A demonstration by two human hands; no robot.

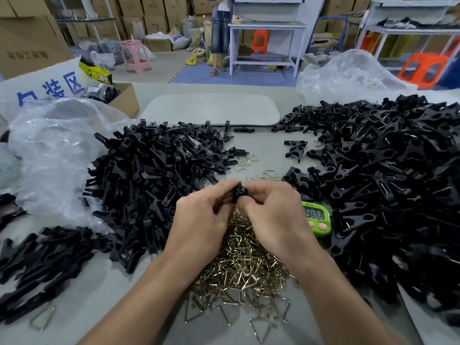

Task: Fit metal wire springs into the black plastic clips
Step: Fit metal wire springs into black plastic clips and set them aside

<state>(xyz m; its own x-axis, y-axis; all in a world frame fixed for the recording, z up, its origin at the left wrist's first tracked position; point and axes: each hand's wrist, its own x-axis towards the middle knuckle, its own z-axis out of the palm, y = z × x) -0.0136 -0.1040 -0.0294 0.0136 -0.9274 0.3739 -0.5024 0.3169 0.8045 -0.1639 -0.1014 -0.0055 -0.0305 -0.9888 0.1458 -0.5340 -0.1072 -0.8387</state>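
My left hand and my right hand meet at the middle of the table, and both pinch one black plastic clip between their fingertips. Most of the clip is hidden by my fingers, and I cannot tell whether a spring sits in it. Below my hands lies a heap of brass-coloured wire springs. A big pile of loose black clip halves lies to the left. Another pile of joined black clips spreads to the right.
A green digital timer lies just right of my right hand. Clear plastic bags sit at the left and back right. A grey tray and a cardboard box stand behind. A person stands by a far workbench.
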